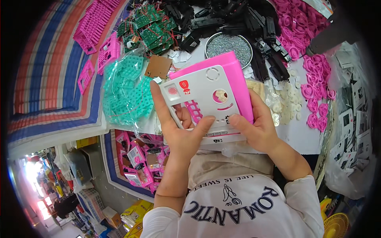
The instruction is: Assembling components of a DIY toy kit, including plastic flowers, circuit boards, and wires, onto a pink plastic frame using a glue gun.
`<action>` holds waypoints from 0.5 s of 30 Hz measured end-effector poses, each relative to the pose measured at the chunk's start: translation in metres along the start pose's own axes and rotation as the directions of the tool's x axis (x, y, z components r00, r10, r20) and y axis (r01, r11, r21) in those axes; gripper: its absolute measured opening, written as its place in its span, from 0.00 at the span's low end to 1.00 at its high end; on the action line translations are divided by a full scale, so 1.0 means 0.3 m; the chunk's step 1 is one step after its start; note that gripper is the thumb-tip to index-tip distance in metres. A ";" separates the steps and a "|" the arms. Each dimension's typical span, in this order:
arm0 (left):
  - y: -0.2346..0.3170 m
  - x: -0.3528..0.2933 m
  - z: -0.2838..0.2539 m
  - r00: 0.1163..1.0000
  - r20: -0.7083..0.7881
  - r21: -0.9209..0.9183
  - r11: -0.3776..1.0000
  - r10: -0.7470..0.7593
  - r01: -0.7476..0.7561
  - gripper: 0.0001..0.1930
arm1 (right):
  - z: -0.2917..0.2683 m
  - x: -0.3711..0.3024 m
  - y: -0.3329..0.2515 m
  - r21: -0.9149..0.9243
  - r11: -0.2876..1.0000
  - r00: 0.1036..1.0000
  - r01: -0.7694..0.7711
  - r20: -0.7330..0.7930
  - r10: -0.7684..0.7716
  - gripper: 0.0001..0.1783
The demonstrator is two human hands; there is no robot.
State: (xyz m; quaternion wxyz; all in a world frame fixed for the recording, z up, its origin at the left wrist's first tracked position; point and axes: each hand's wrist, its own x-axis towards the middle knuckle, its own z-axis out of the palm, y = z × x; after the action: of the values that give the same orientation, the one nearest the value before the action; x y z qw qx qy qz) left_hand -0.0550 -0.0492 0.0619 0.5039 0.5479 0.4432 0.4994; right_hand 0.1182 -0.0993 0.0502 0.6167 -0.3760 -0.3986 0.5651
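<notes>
In front of my chest I hold a white plastic front panel [206, 85] with cutouts and red printed pictures, tilted toward me. My left hand [176, 127] is closed on its lower left part, thumb across the front, index finger along the left edge. A bright pink plastic panel [240, 81] lies behind the white one and sticks out at the top and right. My right hand [258, 125] grips both at the right side, its thumb on the white face and its fingers mostly hidden behind. Pink grid-like plastic shows through the white panel's opening.
Beyond lie green circuit boards [152, 29], black plastic parts [210, 22] and a round bowl [206, 50] of small metal screws. Teal keypads [127, 95] in clear plastic are at left, pink rings [315, 91] at right. Pink assembled parts [139, 158] fill a lower-left container.
</notes>
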 end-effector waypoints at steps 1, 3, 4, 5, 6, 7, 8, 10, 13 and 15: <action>-0.008 0.005 -0.004 1.000 0.017 -0.010 1.000 0.011 -0.011 0.71 | -0.008 -0.003 0.000 -0.023 1.000 1.000 0.015 0.019 -0.015 0.30; -0.030 0.006 -0.022 0.998 0.053 0.030 0.999 0.036 -0.037 0.70 | -0.009 -0.011 0.003 -0.049 0.998 0.999 0.033 0.035 -0.031 0.29; -0.050 0.009 -0.035 0.996 0.078 0.076 0.996 0.049 -0.055 0.70 | -0.006 -0.019 0.003 -0.054 0.998 0.999 0.037 0.028 -0.036 0.29; -0.063 0.010 -0.042 0.993 0.103 0.121 0.990 0.061 -0.073 0.70 | -0.005 -0.025 0.004 -0.059 0.997 0.999 0.042 0.020 -0.041 0.29; -0.068 0.005 -0.040 0.995 0.086 0.120 0.991 0.048 -0.058 0.69 | -0.006 -0.026 0.005 -0.077 0.996 0.999 0.051 0.021 -0.050 0.28; -0.075 -0.005 -0.037 0.997 0.073 0.118 0.992 0.033 -0.042 0.68 | -0.007 -0.029 0.012 -0.095 0.994 0.998 0.060 0.018 -0.058 0.28; -0.082 -0.014 -0.034 0.998 0.059 0.116 0.993 0.019 -0.026 0.68 | -0.006 -0.032 0.016 -0.113 0.991 0.998 0.068 0.016 -0.067 0.28; -0.096 -0.027 -0.031 0.998 0.055 0.166 0.985 0.038 -0.047 0.68 | -0.013 -0.046 0.017 -0.172 0.985 1.000 0.025 0.008 -0.024 0.28; -0.124 -0.040 -0.044 0.993 0.070 0.228 0.968 0.093 -0.107 0.69 | -0.010 -0.058 0.011 -0.200 0.980 1.000 -0.006 0.008 0.007 0.28; -0.147 -0.044 -0.055 0.988 0.078 0.198 0.969 0.132 -0.145 0.69 | 0.001 -0.064 0.000 -0.176 0.984 1.000 -0.019 -0.001 0.019 0.28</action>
State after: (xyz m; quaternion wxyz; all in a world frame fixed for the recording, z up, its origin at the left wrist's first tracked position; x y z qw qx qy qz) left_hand -0.0722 -0.0562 0.0166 0.4232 0.6420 0.4359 0.4677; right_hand 0.1171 -0.1184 0.0490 0.5756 -0.4326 -0.4435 0.5337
